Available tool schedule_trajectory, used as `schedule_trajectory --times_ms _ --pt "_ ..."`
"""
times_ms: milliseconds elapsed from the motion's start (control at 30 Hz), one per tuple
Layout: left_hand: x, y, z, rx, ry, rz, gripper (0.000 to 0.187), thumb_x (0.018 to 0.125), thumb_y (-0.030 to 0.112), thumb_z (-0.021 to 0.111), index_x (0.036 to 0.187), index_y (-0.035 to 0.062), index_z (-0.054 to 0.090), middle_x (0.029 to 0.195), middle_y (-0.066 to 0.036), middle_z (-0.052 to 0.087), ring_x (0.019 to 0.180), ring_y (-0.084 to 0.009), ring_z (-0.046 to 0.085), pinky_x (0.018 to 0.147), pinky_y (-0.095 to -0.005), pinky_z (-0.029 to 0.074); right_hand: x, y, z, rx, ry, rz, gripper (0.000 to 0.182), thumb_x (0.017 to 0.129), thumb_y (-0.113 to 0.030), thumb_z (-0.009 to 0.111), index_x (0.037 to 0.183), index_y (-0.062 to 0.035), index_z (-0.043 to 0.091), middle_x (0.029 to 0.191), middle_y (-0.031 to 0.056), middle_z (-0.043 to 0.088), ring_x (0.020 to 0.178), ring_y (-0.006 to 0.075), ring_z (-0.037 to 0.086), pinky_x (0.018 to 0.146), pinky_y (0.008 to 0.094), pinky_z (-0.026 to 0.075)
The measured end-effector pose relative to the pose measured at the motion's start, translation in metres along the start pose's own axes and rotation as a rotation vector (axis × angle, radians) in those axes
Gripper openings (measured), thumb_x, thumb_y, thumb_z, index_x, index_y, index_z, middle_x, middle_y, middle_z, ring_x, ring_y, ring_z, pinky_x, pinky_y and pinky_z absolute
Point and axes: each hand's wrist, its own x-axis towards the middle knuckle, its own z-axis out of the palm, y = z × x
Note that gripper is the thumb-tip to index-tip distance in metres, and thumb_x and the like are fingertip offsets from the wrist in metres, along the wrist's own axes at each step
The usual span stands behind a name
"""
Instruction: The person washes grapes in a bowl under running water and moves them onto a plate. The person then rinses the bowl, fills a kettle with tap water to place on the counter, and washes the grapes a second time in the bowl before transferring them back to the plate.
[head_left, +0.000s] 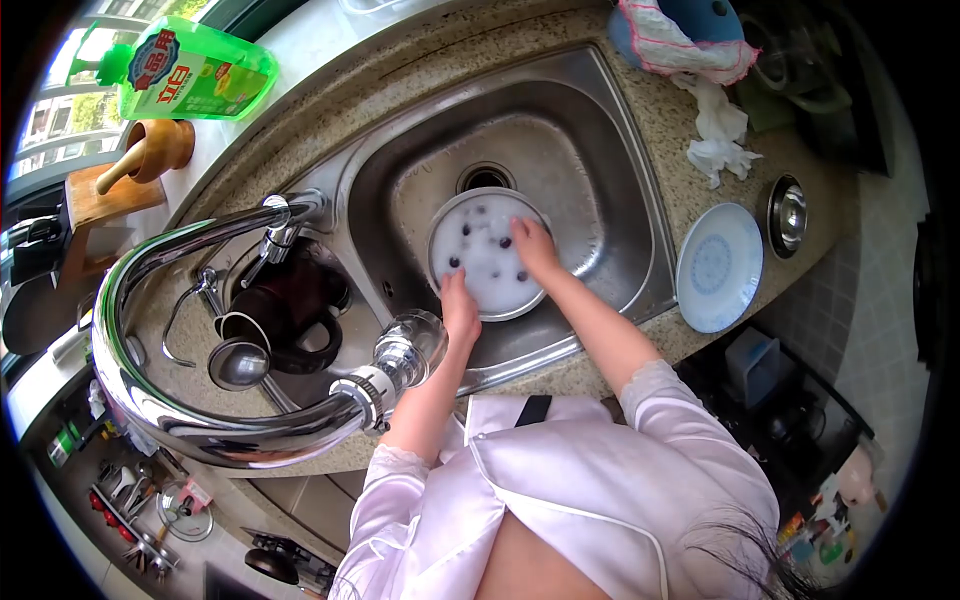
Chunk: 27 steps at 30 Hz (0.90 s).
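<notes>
Dark round pieces [505, 242] lie scattered in the whitish, cloudy liquid [482, 255] of a round bowl [433, 258], which sits inside a metal sink [565, 150]. Around the sink runs a speckled stone tabletop [655, 125]. Within the basin, the bowl stands just beside the round drain [487, 178]. A curved chrome faucet [115, 330] arches across the left of the view, its clear-ended spout [410, 348] near the left forearm and apart from the bowl. Beyond it, a green pump bottle [200, 75] with red and white lettering lies slanted in view near the window. In the smaller left compartment is a dark vessel [300, 290] with a dark handle. At the sink's right, a pale blue-and-white plate [719, 268] rests near the tabletop's edge, with crumpled white tissue [720, 130] farther up and small metal dishes [788, 215] just beside the plate.

The left hand [460, 308] is at the bowl's near left rim, its grip partly closed; whether it clasps the rim cannot be told. The right hand [533, 247] reaches over the opposite side, its grip loosely extended with fingertips at the liquid; whether they hold a piece cannot be told.
</notes>
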Motion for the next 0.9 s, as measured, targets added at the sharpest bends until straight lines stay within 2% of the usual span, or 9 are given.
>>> schedule_trajectory --times_ms 167,233,333,467,533,600,667,733,900 --pt "0.039 -0.007 0.005 -0.14 -0.166 0.011 0.053 0.096 0.034 0.048 0.129 -0.0055 0.041 0.125 -0.017 0.052 0.11 -0.0247 0.053 0.095 -0.0374 0.043 0.012 -0.012 0.003 -0.05 -0.089 0.226 0.048 0.088 -0.04 0.054 0.088 0.0068 0.065 0.081 0.0239 0.066 0.08 0.0382 0.063 0.075 0.042 0.046" --pt "0.042 0.001 0.01 -0.078 -0.135 -0.069 0.054 0.096 0.043 0.046 0.131 0.002 0.045 0.129 -0.015 0.053 0.118 -0.0277 0.052 0.1 -0.0442 0.041 0.013 -0.021 0.0 0.079 -0.164 0.268 0.052 0.087 -0.04 0.054 0.095 0.0106 0.062 0.088 0.0249 0.066 0.085 0.034 0.065 0.075 0.041 0.046" --pt "0.041 0.012 0.017 -0.114 -0.129 -0.219 0.056 0.094 0.045 0.048 0.131 0.0032 0.046 0.129 -0.013 0.053 0.116 -0.0269 0.053 0.1 -0.0421 0.042 0.025 0.012 0.032 0.137 -0.046 0.349 0.054 0.086 -0.04 0.055 0.1 0.0125 0.059 0.091 0.0208 0.066 0.085 0.0299 0.064 0.074 0.0404 0.047" --pt "0.059 0.001 0.011 0.003 -0.172 -0.189 0.059 0.091 0.048 0.053 0.131 0.005 0.047 0.129 -0.012 0.054 0.116 -0.0275 0.053 0.101 -0.0429 0.04 0.02 0.021 0.048 0.282 -0.102 0.33 0.058 0.086 -0.041 0.057 0.109 0.0119 0.055 0.096 0.0156 0.064 0.085 0.0235 0.061 0.073 0.0375 0.047" --pt "0.062 0.0 0.009 -0.011 -0.12 -0.184 0.061 0.088 0.05 0.059 0.13 0.0066 0.049 0.128 -0.01 0.055 0.115 -0.0266 0.053 0.101 -0.043 0.039 0.008 -0.019 0.023 0.353 -0.436 0.504 0.06 0.085 -0.042 0.059 0.11 0.0122 0.053 0.097 0.0142 0.062 0.084 0.0192 0.059 0.074 0.0338 0.047" --pt "0.041 0.018 0.019 -0.084 -0.146 -0.252 0.061 0.086 0.051 0.06 0.128 0.0079 0.051 0.128 -0.009 0.055 0.116 -0.0259 0.053 0.101 -0.0433 0.038 -0.005 -0.028 0.025 0.341 -0.462 0.508 0.057 0.086 -0.04 0.059 0.113 0.0099 0.052 0.101 0.0144 0.061 0.085 0.0173 0.058 0.074 0.0315 0.047" --pt "0.029 0.025 0.025 -0.225 -0.208 -0.338 0.054 0.084 0.053 0.063 0.118 0.0119 0.059 0.118 -0.006 0.062 0.108 -0.0243 0.057 0.097 -0.0444 0.041 -0.024 -0.026 0.042 0.345 -0.14 0.226 0.047 0.088 -0.034 0.058 0.112 0.0065 0.054 0.104 0.0151 0.061 0.091 0.0222 0.059 0.079 0.0342 0.047" --pt "0.036 0.018 0.017 -0.305 -0.276 -0.422 0.047 0.083 0.052 0.063 0.11 0.0133 0.062 0.108 -0.006 0.066 0.098 -0.0247 0.061 0.091 -0.0449 0.046 -0.045 -0.037 0.041 0.065 0.023 0.003 0.038 0.088 -0.026 0.058 0.114 0.0018 0.054 0.11 0.0229 0.058 0.105 0.0384 0.054 0.092 0.0426 0.041" --pt "0.023 0.009 0.012 -0.492 -0.278 -0.415 0.036 0.09 0.044 0.055 0.098 0.0093 0.06 0.092 -0.006 0.065 0.086 -0.0226 0.063 0.077 -0.0355 0.053 -0.082 -0.05 0.041 -0.024 0.118 -0.158 0.04 0.085 -0.021 0.059 0.119 -0.0016 0.05 0.114 0.0215 0.053 0.108 0.0387 0.049 0.095 0.0459 0.037"
